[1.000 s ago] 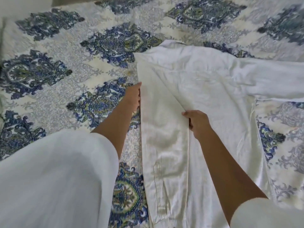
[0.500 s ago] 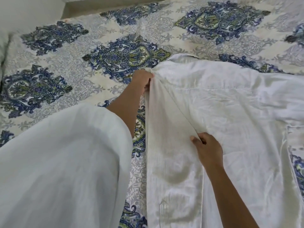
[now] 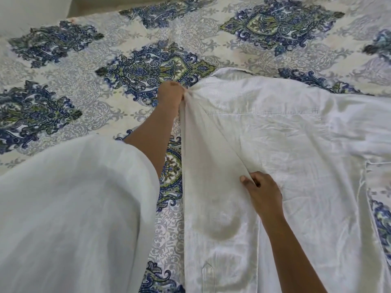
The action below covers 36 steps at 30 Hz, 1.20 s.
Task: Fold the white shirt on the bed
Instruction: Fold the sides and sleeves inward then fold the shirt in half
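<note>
Two hands have the cloth, from where I stand. The left hand (image 3: 171, 93) pinches a gathered knot of fabric at the shoulder corner, just beside the collar (image 3: 228, 71). The right hand (image 3: 262, 191) has its fingers curled round the inner edge of the folded strip (image 3: 207, 161), thumb on top, partway down the body. The strip's edge slants from the left hand toward five o'clock to meet the right. The white shirt (image 3: 285, 144) lies spread on the bed (image 3: 95, 85), filling the view from the centre out to three o'clock.

What could spoil it, I'd guess, starts at that knot: bunched cloth pressed down as it is would set a crooked shoulder line. Below the right hand, toward seven o'clock, a rounded bulge sits in the strip (trapped air or a doubled layer, I can't tell which). Smoothing over it could press in a crease. The person's own loose white sleeve (image 3: 74, 208) hangs close at eight o'clock and might drag the fold's outer edge.

Room looks generous at nine and twelve o'clock, with open patterned bedspread up to the bed's far edge. At three o'clock the shirt's other sleeve (image 3: 368, 127) runs out of view, so the space there is unknown.
</note>
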{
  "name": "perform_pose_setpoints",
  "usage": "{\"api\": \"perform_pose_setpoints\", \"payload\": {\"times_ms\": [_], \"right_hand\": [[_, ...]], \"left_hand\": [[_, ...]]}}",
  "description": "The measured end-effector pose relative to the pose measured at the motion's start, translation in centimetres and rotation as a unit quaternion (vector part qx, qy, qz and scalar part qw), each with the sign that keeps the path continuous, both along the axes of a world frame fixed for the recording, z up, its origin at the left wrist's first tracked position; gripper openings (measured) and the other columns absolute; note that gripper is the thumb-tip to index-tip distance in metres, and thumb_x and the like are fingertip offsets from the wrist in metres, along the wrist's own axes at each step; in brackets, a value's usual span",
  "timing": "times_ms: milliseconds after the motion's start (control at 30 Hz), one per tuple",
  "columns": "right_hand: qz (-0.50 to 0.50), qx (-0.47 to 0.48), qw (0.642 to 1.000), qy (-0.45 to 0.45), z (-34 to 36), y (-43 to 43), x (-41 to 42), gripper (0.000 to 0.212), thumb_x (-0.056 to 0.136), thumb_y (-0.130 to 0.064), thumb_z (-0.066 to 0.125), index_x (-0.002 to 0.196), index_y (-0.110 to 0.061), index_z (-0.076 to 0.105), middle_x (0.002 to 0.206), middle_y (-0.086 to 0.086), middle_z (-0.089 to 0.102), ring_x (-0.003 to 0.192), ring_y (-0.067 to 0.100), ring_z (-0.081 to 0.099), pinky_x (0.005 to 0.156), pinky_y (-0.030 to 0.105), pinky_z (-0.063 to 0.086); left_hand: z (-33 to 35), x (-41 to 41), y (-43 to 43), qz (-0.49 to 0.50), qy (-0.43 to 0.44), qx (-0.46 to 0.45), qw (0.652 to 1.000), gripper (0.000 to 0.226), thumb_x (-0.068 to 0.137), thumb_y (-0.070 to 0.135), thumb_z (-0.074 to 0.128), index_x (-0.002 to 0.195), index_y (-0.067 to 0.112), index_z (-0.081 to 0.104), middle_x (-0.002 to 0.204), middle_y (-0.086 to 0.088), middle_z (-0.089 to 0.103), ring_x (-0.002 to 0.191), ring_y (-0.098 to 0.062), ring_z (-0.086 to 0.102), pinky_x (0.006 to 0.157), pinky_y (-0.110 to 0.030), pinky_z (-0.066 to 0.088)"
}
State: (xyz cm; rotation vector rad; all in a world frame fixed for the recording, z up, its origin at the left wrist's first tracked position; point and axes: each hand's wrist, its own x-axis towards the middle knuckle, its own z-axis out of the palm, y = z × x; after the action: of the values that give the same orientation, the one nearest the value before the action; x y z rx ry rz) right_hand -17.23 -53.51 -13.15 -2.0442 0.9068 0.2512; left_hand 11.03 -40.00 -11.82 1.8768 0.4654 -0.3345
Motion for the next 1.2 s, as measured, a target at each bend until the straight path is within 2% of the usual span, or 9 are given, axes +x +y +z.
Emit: {"api": "perform_pose_setpoints", "payload": {"times_ms": [133,200,267,433,667,800,900,1067,1200], "right_hand": [[-0.06,-0.039,0.997,-0.035,0.7,1.0,-0.2,0.015,0.09,-0.028,0.057,0.082,-0.015,0.058,0.082,-0.004,0.055,0.085,0.02,0.052,0.064,0.022,0.037],[-0.086,-0.199,0.97,-0.108,1.2,2.5,-0.7,0.016,0.09,-0.02,0.054,0.098,-0.008,0.062,0.099,0.007,0.061,0.099,0.025,0.05,0.081,0.033,0.04],[0.005,-0.298,0.94,-0.163,1.1,5.0,-0.5,0.032,0.089,-0.017,0.045,0.113,-0.001,0.059,0.114,0.016,0.061,0.113,0.028,0.05,0.097,0.037,0.035],[0.273,-0.281,0.916,-0.089,-1.6,8.5,1.8,0.056,0.093,-0.031,0.028,0.14,-0.004,0.038,0.148,0.012,0.035,0.14,0.024,0.029,0.115,0.042,0.023],[0.112,-0.322,0.937,0.072,-2.1,6.2,-3.5,0.061,0.096,-0.044,0.004,0.149,-0.015,-0.001,0.153,0.001,-0.018,0.141,0.016,-0.02,0.112,0.042,-0.019],[0.146,-0.343,0.928,-0.013,-1.6,9.4,-0.5,0.056,0.094,-0.031,0.021,0.143,-0.005,0.029,0.153,0.011,0.023,0.142,0.024,0.019,0.116,0.048,0.006],[0.211,-0.315,0.925,-0.001,-2.7,9.4,-1.1,0.06,0.097,-0.04,0.011,0.148,-0.009,0.01,0.157,0.007,0.004,0.144,0.019,-0.001,0.115,0.042,-0.004],[0.078,-0.352,0.931,0.06,-2.7,6.9,-6.2,0.062,0.095,-0.043,0.005,0.148,-0.011,0.005,0.157,0.007,0.0,0.144,0.02,-0.007,0.115,0.045,-0.006],[0.141,-0.373,0.917,0.002,-1.7,9.7,-4.2,0.056,0.095,-0.031,0.021,0.143,-0.001,0.027,0.151,0.018,0.026,0.141,0.031,0.022,0.114,0.053,0.01]], "left_hand": [[0.7,-3.0,0.1,-0.045,-0.101,0.142,0.984,0.035,0.092,0.011,0.045,0.126,0.014,0.053,0.125,-0.007,0.058,0.095,-0.019,0.057,0.083,-0.029,0.045],[0.5,-7.4,0.6,-0.164,-0.234,0.227,0.931,0.043,0.094,0.017,0.041,0.136,0.009,0.045,0.141,-0.012,0.046,0.129,-0.025,0.043,0.107,-0.036,0.033],[-0.4,-12.3,1.2,-0.318,-0.328,0.26,0.851,0.05,0.094,0.025,0.033,0.139,0.005,0.04,0.149,-0.014,0.035,0.141,-0.031,0.025,0.111,-0.042,0.021],[-3.5,-14.6,3.2,-0.502,-0.234,0.387,0.738,0.073,0.085,0.049,0.0,0.15,0.014,0.001,0.158,-0.003,-0.004,0.145,-0.015,-0.007,0.117,-0.037,-0.001],[-3.5,-12.5,3.1,-0.449,-0.189,0.467,0.738,0.063,0.099,0.043,0.014,0.149,0.011,-0.007,0.158,-0.004,-0.012,0.145,-0.017,-0.012,0.116,-0.039,-0.008],[-3.0,-16.0,2.4,-0.524,-0.253,0.406,0.704,0.069,0.089,0.046,-0.001,0.149,0.012,0.001,0.158,-0.004,-0.003,0.146,-0.019,-0.003,0.119,-0.039,0.0],[-4.3,-15.3,3.0,-0.554,-0.256,0.413,0.676,0.067,0.091,0.048,0.002,0.15,0.015,-0.001,0.158,-0.002,-0.003,0.146,-0.018,-0.005,0.118,-0.038,-0.002],[-3.3,-13.6,2.1,-0.472,-0.223,0.472,0.711,0.06,0.099,0.043,0.014,0.149,0.016,-0.004,0.158,-0.004,-0.011,0.145,-0.02,-0.011,0.116,-0.042,-0.008],[-2.6,-18.1,1.7,-0.538,-0.298,0.408,0.675,0.062,0.096,0.041,0.016,0.15,0.013,0.008,0.158,-0.007,0.003,0.146,-0.024,0.004,0.117,-0.042,0.005]]}}
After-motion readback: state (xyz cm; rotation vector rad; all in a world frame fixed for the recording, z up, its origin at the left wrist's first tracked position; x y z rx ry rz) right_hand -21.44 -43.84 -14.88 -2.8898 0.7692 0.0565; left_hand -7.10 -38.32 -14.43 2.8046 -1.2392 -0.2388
